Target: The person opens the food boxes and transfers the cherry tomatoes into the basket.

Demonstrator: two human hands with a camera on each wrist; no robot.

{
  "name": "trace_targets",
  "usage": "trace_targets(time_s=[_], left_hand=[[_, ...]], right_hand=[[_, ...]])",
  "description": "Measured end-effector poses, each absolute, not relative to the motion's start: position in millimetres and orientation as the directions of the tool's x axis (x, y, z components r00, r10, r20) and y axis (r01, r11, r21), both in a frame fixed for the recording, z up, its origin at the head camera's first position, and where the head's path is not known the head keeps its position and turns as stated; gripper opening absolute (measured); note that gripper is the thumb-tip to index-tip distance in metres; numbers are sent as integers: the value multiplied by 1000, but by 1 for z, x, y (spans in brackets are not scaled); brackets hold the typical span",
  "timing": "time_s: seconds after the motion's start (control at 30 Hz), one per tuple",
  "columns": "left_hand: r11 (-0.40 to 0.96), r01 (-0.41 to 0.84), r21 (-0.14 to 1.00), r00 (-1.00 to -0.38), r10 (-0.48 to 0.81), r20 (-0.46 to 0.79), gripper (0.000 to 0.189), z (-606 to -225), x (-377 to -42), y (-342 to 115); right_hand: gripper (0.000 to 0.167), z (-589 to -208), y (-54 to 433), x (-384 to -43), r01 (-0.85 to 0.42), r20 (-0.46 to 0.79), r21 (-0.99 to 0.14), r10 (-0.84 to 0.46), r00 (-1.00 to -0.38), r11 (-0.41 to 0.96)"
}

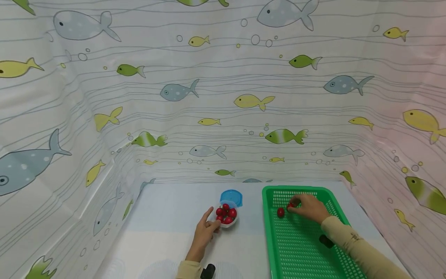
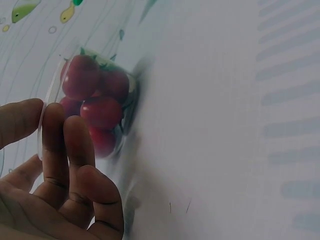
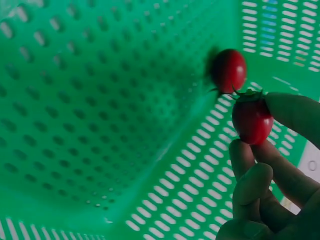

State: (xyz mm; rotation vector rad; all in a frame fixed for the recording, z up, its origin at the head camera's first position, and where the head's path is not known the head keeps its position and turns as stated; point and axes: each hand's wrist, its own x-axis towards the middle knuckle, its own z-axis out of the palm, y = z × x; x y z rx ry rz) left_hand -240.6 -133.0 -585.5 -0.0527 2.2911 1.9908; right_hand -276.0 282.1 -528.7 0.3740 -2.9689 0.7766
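Note:
My left hand (image 1: 204,233) pinches the rim of a small clear plastic cup (image 2: 52,82) on the table, thumb on one side and fingers on the other. Several red cherry tomatoes (image 1: 231,213), some with green stems, fill the cup. Inside the far end of the green basket (image 1: 285,255), my right hand (image 1: 308,207) holds a single cherry tomato (image 3: 252,122) between thumb and fingertips, its green calyx up toward the thumb. Another cherry tomato (image 1: 280,212) lies on the basket floor, just left of the held one in the head view.
Behind the cup lies a blue plastic lid (image 1: 231,197). The basket has raised, slotted walls and stands on the right of the white table (image 1: 163,217). A fish-patterned sheet (image 1: 223,116) hangs round the back and sides.

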Motion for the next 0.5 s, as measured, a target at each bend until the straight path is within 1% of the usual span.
trace_targets(time_s=[0.1, 0.27, 0.5], left_hand=[[146, -91, 985, -994, 47, -98, 67, -586, -241, -133], [150, -96, 984, -994, 39, -103, 66, -586, -241, -132], [150, -96, 984, -994, 38, -103, 68, -584, -241, -132]], right_hand=[[24, -536, 285, -278, -217, 82, -476, -203, -976, 852], [24, -543, 284, -280, -219, 66, -498, -215, -974, 839], [20, -550, 283, -283, -205, 16, -476, -225, -974, 855]])
